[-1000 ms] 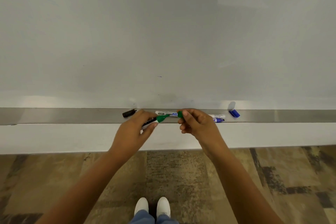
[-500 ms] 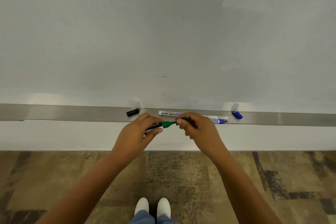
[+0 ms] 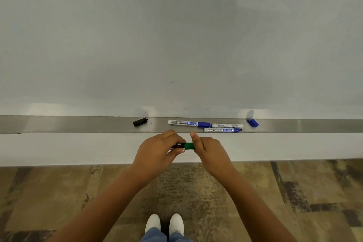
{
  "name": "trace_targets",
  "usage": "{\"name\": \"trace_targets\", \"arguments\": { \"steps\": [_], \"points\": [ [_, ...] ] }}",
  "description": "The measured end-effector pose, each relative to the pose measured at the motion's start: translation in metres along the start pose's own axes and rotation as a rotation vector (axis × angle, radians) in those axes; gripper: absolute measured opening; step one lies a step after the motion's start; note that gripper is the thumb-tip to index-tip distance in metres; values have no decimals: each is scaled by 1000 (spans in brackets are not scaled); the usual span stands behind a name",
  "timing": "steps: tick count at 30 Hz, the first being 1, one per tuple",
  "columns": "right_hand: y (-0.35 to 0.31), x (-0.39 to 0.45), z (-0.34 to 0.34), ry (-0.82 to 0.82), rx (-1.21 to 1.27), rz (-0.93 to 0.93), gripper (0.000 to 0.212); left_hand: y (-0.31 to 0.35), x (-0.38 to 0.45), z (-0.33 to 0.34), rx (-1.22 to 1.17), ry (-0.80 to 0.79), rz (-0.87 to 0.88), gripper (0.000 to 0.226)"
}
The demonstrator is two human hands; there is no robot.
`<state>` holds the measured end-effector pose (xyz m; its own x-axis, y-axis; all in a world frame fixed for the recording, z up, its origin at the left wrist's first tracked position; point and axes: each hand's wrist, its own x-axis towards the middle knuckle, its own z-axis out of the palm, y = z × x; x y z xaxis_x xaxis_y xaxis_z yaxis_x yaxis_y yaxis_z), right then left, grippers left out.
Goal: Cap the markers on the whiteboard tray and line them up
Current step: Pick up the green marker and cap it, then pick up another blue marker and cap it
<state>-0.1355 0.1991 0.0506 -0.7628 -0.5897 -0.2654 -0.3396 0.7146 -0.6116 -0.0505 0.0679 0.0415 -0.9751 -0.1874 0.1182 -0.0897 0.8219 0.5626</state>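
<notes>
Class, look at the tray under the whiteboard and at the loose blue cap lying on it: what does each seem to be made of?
Tray: probably metal with a brushed, satin finish; it is grey and throws soft, blurred reflections of the board. Blue cap: probably moulded plastic, opaque and evenly coloured, with a slight sheen.

In front of the whiteboard tray (image 3: 78, 124), the left hand (image 3: 157, 151) grips a dark marker (image 3: 177, 145) while the right hand (image 3: 208, 149) holds its green cap (image 3: 189, 146) at the tip. On the tray lie a black cap (image 3: 140, 122), three white markers, one blue-capped (image 3: 188, 123), and a loose blue cap (image 3: 253, 123).
</notes>
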Motion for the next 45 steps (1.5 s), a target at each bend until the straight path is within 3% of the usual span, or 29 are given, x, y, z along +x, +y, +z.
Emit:
{"name": "trace_targets", "arguments": {
  "steps": [8,15,18,22,26,32,37,41,45],
  "points": [
    [1,11,0,-39,-15,-68,55,-2,3,4,15,5,-48,23],
    [13,24,8,-148,88,62,54,-6,13,7,64,-101,-46,26],
    [27,37,3,-52,100,95,56,-10,29,10,148,-90,18,36],
    [50,64,-20,84,10,189,60,-25,21,19,217,54,-108,47],
    [70,87,-40,69,59,296,57,-33,-2,38,186,34,-198,36],
    [87,95,-43,45,213,419,57,-34,-24,55,199,-27,-176,30],
    [107,83,-53,202,33,334,45,-35,-32,55,205,-25,-187,29],
    [115,73,-55,60,-182,230,24,-34,-33,56,174,-22,-199,27],
    [120,68,-57,2,-298,177,26,-31,-32,59,174,-22,-188,27]
  ]
}}
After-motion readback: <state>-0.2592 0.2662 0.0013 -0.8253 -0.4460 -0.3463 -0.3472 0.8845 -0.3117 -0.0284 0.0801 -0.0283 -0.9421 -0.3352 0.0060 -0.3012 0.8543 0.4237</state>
